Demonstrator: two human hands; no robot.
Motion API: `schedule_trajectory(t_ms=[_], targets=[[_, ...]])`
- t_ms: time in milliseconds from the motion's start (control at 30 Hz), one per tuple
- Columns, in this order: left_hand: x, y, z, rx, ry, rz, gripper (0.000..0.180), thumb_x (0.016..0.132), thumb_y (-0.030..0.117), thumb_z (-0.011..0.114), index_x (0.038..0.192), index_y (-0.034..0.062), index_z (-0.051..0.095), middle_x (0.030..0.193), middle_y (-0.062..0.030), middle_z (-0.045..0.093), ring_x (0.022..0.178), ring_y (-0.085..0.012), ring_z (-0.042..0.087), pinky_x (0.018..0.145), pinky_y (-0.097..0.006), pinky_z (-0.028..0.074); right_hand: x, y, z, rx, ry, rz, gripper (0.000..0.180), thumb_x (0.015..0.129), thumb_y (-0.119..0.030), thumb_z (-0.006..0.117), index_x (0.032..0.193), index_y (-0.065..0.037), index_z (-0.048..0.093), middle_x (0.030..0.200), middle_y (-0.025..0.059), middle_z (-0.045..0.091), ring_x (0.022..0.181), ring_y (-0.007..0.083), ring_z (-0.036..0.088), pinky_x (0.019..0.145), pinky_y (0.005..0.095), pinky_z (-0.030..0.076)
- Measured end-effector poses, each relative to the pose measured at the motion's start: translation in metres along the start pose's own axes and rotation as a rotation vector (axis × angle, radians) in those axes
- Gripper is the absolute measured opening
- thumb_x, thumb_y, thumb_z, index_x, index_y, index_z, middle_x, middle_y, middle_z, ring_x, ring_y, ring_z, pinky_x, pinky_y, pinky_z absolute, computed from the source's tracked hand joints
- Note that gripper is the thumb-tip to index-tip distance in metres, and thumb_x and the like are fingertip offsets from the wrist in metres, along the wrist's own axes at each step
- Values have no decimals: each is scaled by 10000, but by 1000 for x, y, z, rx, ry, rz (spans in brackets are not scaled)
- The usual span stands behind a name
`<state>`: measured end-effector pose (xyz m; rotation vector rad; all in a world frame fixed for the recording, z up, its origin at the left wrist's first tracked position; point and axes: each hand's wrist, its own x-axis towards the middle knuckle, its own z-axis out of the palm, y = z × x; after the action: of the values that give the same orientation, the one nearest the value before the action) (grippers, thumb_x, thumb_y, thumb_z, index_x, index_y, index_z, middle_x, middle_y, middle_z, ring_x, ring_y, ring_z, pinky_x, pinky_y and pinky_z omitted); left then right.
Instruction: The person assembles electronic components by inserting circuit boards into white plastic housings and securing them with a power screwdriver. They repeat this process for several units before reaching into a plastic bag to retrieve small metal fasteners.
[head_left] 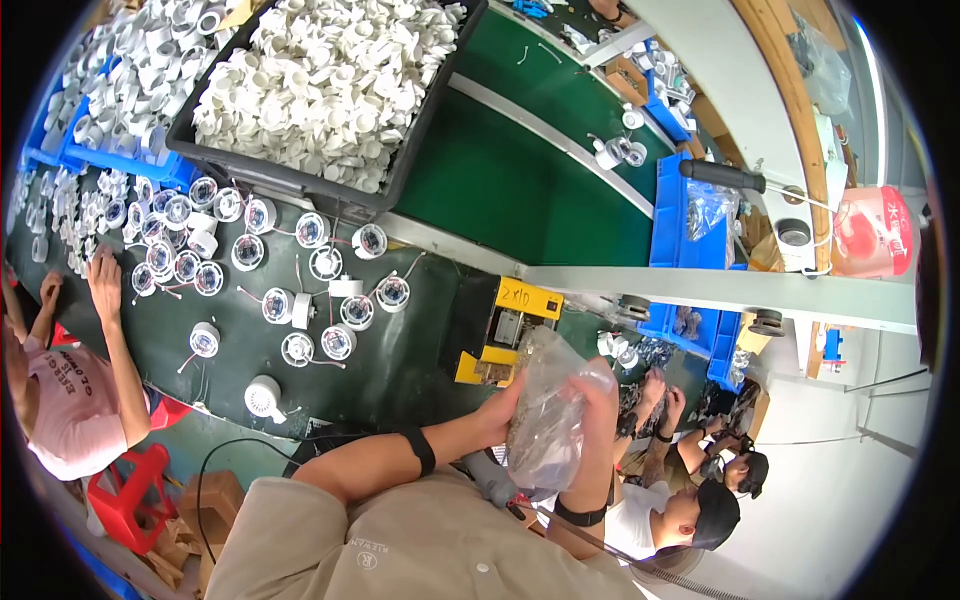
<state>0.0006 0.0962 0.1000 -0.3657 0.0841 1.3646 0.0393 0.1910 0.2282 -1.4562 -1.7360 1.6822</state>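
A clear plastic bag (550, 435) hangs between my hands, tilted over the near side of a yellow and black machine (528, 300). My left hand (500, 408) closes on the bag's left side, where small metallic bits show through the plastic. Its right side is gripped by my right hand (597, 393), the fingers partly behind the plastic. The bag's upper end touches or overlaps the machine; which one I cannot tell. Below the bag, close to my body, is a grey hand tool (490, 478) with a red part, partly covered by the bag.
Left of the machine, several round white units (310, 230) with wires lie on the green bench (400, 345). A black crate (290, 175) of white plastic parts stands behind them. Blue bins (672, 215) line the right. Co-workers sit on both sides; a red stool (135, 490) stands at left.
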Motion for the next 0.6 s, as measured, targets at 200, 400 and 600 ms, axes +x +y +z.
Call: schedule_trajectory(t_ms=[200,400,600], targets=[[0,-2,1,-13,51,-2,612,951,557,383,1348,95,443,1318,-60,521,1172,-196,519,1012,-369,411,2,7,-1,29,63,38,144,740,-23,608,812,-63,490,702,15,566,621,94,532,597,211,395],[-5,5,8,9,68,-7,619,948,563,383,1353,98,439,1322,-58,519,1184,-196,513,1014,-368,410,3,-2,4,47,-3,21,135,749,-36,608,815,-62,493,685,12,551,617,100,527,589,217,390],[-2,2,4,19,67,3,633,950,569,370,1367,94,420,1333,-62,510,1188,-204,513,1022,-375,403,0,-7,12,75,65,59,125,756,-39,602,802,-65,489,677,14,547,623,99,524,586,219,387]])
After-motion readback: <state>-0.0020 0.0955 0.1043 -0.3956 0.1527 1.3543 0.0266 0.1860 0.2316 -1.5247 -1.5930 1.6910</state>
